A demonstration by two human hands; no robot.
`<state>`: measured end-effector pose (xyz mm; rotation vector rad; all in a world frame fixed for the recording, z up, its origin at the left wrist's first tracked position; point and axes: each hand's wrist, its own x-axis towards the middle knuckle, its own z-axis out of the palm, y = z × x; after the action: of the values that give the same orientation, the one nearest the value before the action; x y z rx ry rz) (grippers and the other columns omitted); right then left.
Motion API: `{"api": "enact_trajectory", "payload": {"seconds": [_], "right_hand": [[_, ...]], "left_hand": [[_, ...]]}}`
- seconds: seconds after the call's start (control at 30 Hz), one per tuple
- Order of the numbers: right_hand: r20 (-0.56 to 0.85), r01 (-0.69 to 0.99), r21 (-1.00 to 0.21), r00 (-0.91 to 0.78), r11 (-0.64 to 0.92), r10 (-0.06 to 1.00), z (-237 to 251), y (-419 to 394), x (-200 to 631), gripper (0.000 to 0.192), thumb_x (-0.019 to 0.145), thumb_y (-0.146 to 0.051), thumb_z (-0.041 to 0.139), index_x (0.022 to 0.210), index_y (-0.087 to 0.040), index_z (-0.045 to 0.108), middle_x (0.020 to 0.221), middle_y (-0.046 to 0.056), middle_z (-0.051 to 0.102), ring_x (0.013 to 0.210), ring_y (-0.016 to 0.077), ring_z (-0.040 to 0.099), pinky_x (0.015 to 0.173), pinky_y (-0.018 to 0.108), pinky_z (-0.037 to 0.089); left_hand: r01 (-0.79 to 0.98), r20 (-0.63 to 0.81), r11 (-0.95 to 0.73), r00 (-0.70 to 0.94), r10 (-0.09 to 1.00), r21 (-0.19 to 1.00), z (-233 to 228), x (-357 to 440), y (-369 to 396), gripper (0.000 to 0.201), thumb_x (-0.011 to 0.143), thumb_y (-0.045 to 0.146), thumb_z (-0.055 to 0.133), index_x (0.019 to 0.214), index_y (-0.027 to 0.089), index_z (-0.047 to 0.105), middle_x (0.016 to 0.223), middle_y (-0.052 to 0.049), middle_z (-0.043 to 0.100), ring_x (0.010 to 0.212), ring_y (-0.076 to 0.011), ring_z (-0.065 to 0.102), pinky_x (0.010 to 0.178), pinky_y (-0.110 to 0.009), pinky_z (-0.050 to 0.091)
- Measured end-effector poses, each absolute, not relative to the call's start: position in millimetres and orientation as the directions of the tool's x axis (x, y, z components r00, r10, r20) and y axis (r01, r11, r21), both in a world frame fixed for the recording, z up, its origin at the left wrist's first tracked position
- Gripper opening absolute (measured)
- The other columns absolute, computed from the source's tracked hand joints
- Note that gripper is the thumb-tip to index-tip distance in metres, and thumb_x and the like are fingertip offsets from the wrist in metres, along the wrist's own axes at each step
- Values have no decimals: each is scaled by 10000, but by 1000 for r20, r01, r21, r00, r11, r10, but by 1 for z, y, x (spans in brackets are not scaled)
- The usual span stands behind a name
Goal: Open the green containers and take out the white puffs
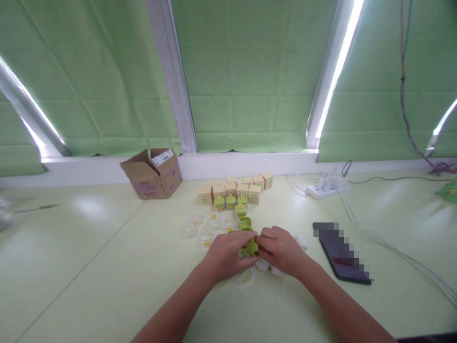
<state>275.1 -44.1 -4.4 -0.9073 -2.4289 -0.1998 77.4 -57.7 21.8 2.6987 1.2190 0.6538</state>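
"How are your hands?"
"My left hand (228, 255) curls inward, gripping the green piece (252, 247); my right hand (281, 248), fingers bent, pinches its right side, above the worktop (107, 271)."
"And the piece?"
"Partly hidden, bright green, rounded-edged. Clear, glossy containers (213, 222) sit left, small white things (263, 265) right."

I see left hand (227, 253) and right hand (280, 250) hold small green piece (252, 247). Clear cups (207, 238) sit near left hand. Behind: green-topped cups (230, 202), little tan boxes (254, 194). Black phone (344, 262) lies off to right.
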Motion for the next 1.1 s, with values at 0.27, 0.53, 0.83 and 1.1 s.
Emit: {"api": "enact_trajectory", "payload": {"seconds": [0.27,0.53,0.83,1.1], "right_hand": [[558,656,-74,-598,751,576,-1,-49,275,110,819,-223,528,730,-184,582,686,15,526,637,138,465,613,266,335],[648,555,-274,-497,785,577,5,-54,282,75,818,-207,478,799,-187,548,708,25,526,653,148,506,602,263,399],[622,698,-415,-250,583,742,6,-38,304,176,872,-201,441,949,-181,598,814,51,582,739,165,556,699,280,432],[452,895,-278,-198,349,870,-2,-26,319,198,872,-208,453,887,-207,651,790,43,593,731,166,576,641,261,382]], "left_hand": [[672,360,-681,583,728,290,23,77,-58,443,706,296,665,1136,251,568,975,-22,694,821,-191,639,726,-275,467],[696,373,-664,559,740,273,25,75,-56,384,724,330,646,1096,252,585,925,-10,694,787,-178,638,688,-262,462],[732,426,-576,419,802,364,26,62,-47,455,718,342,656,1141,218,543,925,-19,687,779,-173,641,724,-283,477],[786,399,-480,326,857,390,25,56,-40,402,735,351,617,1108,237,519,813,7,678,770,-188,658,719,-289,489]]}}
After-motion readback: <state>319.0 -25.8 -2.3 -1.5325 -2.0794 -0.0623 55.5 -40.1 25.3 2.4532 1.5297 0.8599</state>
